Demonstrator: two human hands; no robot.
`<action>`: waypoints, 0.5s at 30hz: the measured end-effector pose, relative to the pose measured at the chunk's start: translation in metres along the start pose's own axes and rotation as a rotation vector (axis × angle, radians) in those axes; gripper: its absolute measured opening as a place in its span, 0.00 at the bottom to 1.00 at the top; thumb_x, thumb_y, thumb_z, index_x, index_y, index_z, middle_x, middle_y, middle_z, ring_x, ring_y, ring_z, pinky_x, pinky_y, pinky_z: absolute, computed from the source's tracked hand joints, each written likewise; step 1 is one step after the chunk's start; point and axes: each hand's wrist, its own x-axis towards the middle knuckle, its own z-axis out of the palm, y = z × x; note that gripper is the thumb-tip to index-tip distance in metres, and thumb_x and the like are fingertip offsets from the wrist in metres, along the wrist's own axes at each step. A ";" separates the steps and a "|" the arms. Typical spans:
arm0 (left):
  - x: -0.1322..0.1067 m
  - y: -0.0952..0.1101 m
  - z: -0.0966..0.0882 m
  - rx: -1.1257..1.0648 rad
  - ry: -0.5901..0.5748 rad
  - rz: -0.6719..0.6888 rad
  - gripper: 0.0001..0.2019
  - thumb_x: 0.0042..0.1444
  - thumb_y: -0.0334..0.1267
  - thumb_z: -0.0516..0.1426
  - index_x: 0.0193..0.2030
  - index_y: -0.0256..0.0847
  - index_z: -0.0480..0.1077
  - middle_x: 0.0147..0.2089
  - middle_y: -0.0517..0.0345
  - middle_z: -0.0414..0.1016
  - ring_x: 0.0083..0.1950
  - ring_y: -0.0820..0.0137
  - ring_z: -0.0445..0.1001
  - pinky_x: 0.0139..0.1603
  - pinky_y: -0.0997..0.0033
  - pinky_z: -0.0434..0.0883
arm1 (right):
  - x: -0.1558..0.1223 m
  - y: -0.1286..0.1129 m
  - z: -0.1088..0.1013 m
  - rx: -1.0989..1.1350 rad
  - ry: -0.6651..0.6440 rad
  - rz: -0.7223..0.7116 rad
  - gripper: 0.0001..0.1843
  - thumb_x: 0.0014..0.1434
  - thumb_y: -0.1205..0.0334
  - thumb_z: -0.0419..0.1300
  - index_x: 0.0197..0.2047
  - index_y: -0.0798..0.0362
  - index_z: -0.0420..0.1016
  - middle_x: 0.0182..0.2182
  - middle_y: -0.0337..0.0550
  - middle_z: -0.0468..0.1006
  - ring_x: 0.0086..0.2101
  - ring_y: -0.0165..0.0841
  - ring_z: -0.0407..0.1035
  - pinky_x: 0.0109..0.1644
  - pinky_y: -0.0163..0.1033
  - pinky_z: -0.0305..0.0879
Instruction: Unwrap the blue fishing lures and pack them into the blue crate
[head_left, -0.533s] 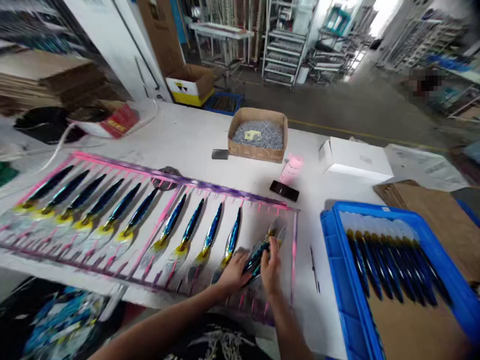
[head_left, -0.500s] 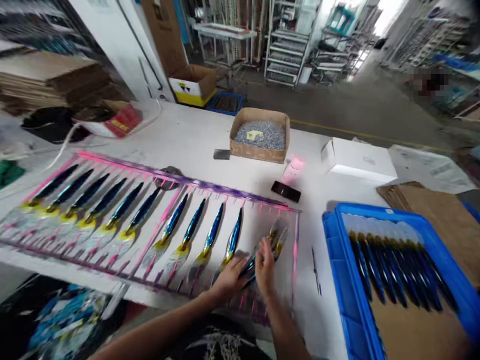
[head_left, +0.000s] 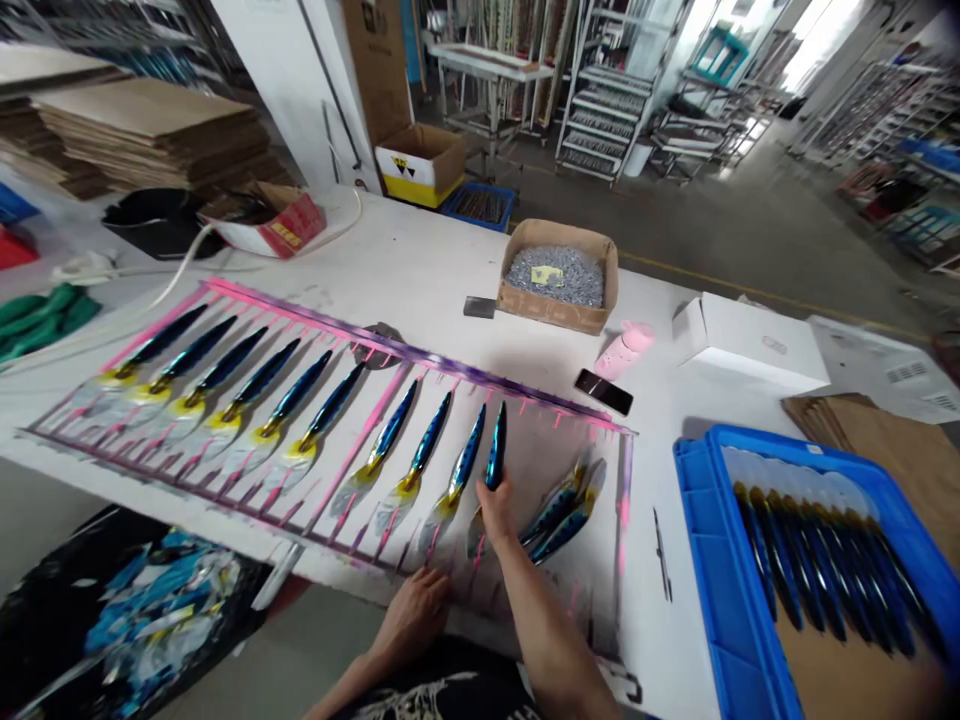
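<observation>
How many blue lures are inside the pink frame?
12: six lures left of the crossbar, three right of it, one, partly hidden, in the right hand, two near the frame's right side.

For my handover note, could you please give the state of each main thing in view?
Lure, gripped by right hand
Two loose lures, lying side by side
Phone, lying flat, screen dark
Brown box, open, grey contents
Thin black tool, lying flat
Blue crate, open, holding lures
Black bag, open, holding scraps

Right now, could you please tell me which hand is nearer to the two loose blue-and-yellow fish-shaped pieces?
Right: the right hand is just left of the loose pieces; the left hand is farther left, lower in view.
</observation>
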 end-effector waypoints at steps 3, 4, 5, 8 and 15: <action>-0.004 -0.006 -0.008 -0.224 -0.012 -0.004 0.10 0.44 0.30 0.55 0.33 0.39 0.75 0.37 0.48 0.77 0.46 0.53 0.72 0.53 0.54 0.65 | -0.026 -0.020 -0.001 -0.165 -0.090 -0.110 0.21 0.55 0.60 0.54 0.51 0.57 0.71 0.37 0.49 0.80 0.36 0.40 0.74 0.43 0.42 0.70; -0.007 -0.012 -0.014 -0.286 -0.017 -0.007 0.11 0.46 0.31 0.55 0.35 0.38 0.76 0.38 0.49 0.78 0.46 0.54 0.73 0.54 0.55 0.66 | -0.040 -0.026 -0.004 -0.217 -0.148 -0.155 0.21 0.55 0.61 0.54 0.52 0.56 0.71 0.38 0.49 0.81 0.38 0.40 0.74 0.45 0.42 0.70; -0.012 -0.018 -0.022 -0.331 -0.014 -0.012 0.12 0.50 0.34 0.54 0.38 0.38 0.76 0.40 0.49 0.79 0.46 0.55 0.74 0.53 0.57 0.68 | -0.054 -0.031 -0.007 -0.267 -0.216 -0.207 0.22 0.55 0.63 0.54 0.53 0.54 0.71 0.41 0.47 0.81 0.41 0.40 0.74 0.49 0.43 0.68; -0.037 -0.041 -0.051 -0.585 -0.052 -0.078 0.21 0.61 0.46 0.48 0.53 0.38 0.72 0.49 0.49 0.78 0.51 0.58 0.74 0.52 0.61 0.70 | -0.099 -0.039 -0.016 -0.425 -0.475 -0.371 0.22 0.50 0.68 0.58 0.49 0.46 0.75 0.42 0.38 0.81 0.46 0.38 0.73 0.64 0.49 0.54; -0.084 -0.048 -0.081 -0.373 -0.381 -0.110 0.25 0.47 0.46 0.60 0.53 0.39 0.72 0.46 0.52 0.79 0.46 0.56 0.76 0.43 0.66 0.70 | -0.149 -0.046 0.002 -0.862 -0.788 -0.507 0.16 0.44 0.77 0.57 0.33 0.52 0.78 0.30 0.43 0.81 0.40 0.43 0.74 0.66 0.63 0.41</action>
